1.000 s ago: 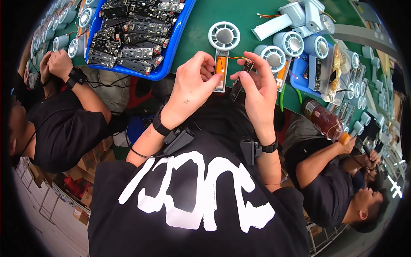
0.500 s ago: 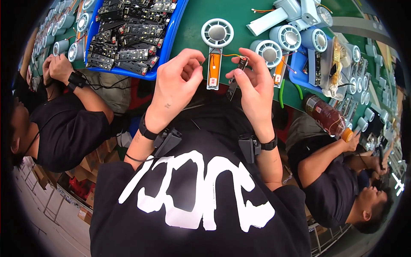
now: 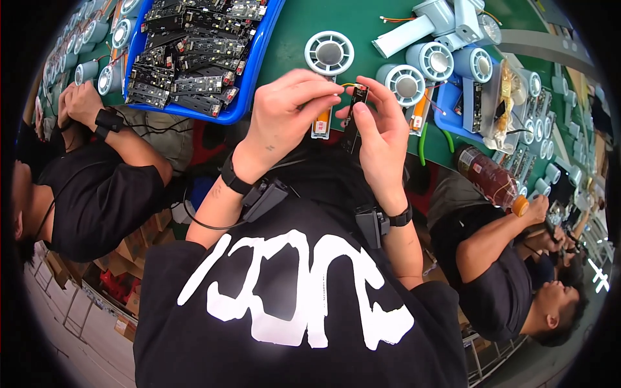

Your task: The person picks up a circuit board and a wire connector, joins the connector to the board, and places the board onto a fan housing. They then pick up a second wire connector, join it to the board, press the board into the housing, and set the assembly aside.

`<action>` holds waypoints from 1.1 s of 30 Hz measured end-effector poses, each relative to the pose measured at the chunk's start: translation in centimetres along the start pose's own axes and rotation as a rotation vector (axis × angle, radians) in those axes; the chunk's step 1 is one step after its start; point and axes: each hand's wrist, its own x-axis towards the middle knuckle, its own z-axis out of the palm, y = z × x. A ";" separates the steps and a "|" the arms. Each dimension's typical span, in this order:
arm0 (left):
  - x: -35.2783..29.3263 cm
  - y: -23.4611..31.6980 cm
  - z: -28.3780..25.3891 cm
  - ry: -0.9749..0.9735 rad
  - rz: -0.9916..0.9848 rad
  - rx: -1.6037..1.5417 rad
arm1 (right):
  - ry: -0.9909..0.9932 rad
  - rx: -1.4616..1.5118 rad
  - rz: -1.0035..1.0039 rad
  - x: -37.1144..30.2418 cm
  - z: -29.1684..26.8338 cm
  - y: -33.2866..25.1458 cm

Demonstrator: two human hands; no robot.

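Observation:
My right hand (image 3: pixel 377 132) holds a narrow black circuit board (image 3: pixel 352 123) upright between thumb and fingers. Thin red and yellow wires (image 3: pixel 348 85) run to the board's top end from behind my left fingers. My left hand (image 3: pixel 284 110) is closed in a pinch beside the board; a tiny pale tip shows at its fingertips, too small to name. Under that hand lies a handheld fan with a round pale-blue head (image 3: pixel 328 53). Its open handle shows an orange battery (image 3: pixel 321 124), partly covered by my fingers.
At the left stands a blue tray (image 3: pixel 240 107) piled with black circuit boards. Several pale-blue fans (image 3: pixel 430 61) stand to the right, near green-handled pliers (image 3: pixel 424 143) and a drink bottle (image 3: pixel 488 173). Co-workers sit on both sides along the green table (image 3: pixel 291 48).
My left hand has moved right and its fingers have closed into a pinch beside the board, covering part of the fan handle. The right hand has turned the board more upright.

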 end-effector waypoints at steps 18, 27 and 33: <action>0.5 -0.2 0.3 0.019 0.022 0.075 | 0.021 -0.128 -0.095 -0.4 0.5 0.7; 1.0 -0.5 -0.3 -0.034 0.075 0.050 | -0.013 -0.285 -0.245 -0.3 -0.6 2.1; 0.9 -0.4 -0.7 -0.039 0.112 0.067 | -0.025 -0.389 -0.248 -0.2 -0.5 1.1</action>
